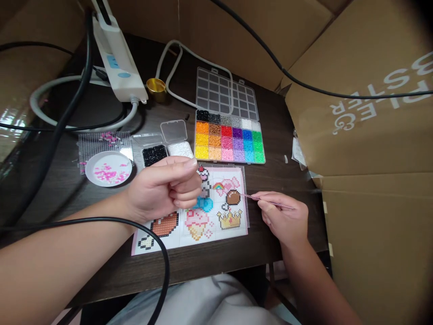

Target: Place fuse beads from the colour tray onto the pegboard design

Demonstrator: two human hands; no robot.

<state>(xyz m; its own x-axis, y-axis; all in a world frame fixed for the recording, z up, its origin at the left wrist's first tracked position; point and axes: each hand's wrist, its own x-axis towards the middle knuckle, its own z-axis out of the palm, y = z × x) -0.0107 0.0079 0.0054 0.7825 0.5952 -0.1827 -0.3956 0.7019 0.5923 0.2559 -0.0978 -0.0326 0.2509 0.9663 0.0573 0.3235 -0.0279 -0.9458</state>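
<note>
My left hand (pixel 165 187) is curled into a loose fist above the left part of a pattern sheet (pixel 216 225) printed with pixel pictures; what its fingers hold, if anything, is hidden. My right hand (pixel 282 214) pinches thin pink tweezers (pixel 267 201), whose tip reaches a brown round picture (pixel 233 197) on a clear pegboard (pixel 237 180) lying over the sheet. A compartment box of coloured beads (pixel 229 137) stands open just behind the sheet.
Two small boxes of black beads (pixel 154 154) and white beads (pixel 180 149) sit left of the big box. A white dish with pink beads (pixel 108 169) lies on another pegboard. A power strip (pixel 117 58), cables and cardboard boxes (pixel 365 113) surround the dark table (pixel 277 180).
</note>
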